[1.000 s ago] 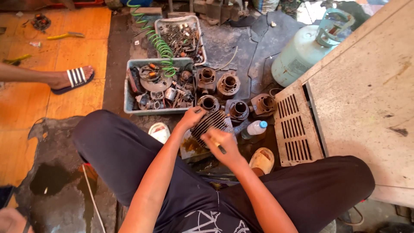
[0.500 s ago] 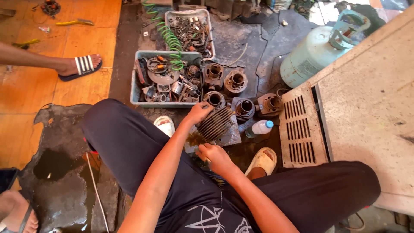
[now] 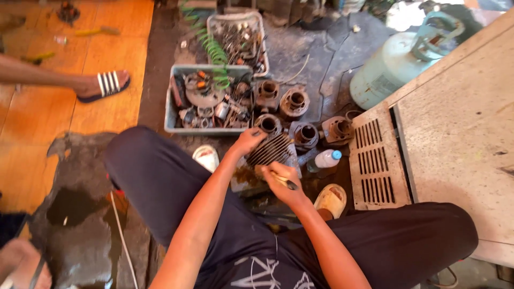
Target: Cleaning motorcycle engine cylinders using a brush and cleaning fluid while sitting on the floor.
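Note:
My left hand grips the top of a dark finned engine cylinder, holding it tilted over a flat block on the floor between my knees. My right hand is closed around a small dark tool and presses against the cylinder's lower side. Several more rusty cylinders stand on the floor just beyond. A small clear plastic bottle with a blue cap lies to the right of the cylinder.
A grey tray of metal parts and a second tray lie ahead, with a green coiled hose. A pale gas canister and a white vented cabinet are at right. Another person's sandalled foot rests at left.
The view has drifted slightly, so everything sits a little lower in the frame. My hands stay on the finned cylinder; the right hand has shifted a little against it.

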